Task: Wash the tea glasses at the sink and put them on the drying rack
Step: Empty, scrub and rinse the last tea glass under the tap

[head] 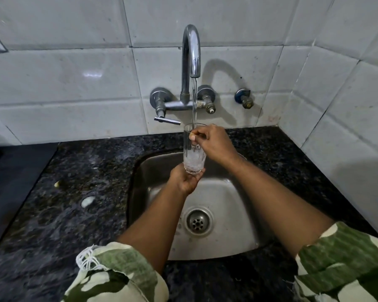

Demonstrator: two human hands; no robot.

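- Large pale grey glazed wall tiles [74, 79] meet in a corner at the counter's back right.
- The speckled black granite counter [63, 214] carries a square stainless steel sink [222, 205] with a round drain [197, 222].
- A curved chrome wall tap [191, 51] runs water into a tall clear ribbed tea glass [194, 149], upright above the sink's back edge.
- The left hand [184, 178] cups the glass's base from below.
- The right hand [214, 142] grips its rim, fingers curled over it.
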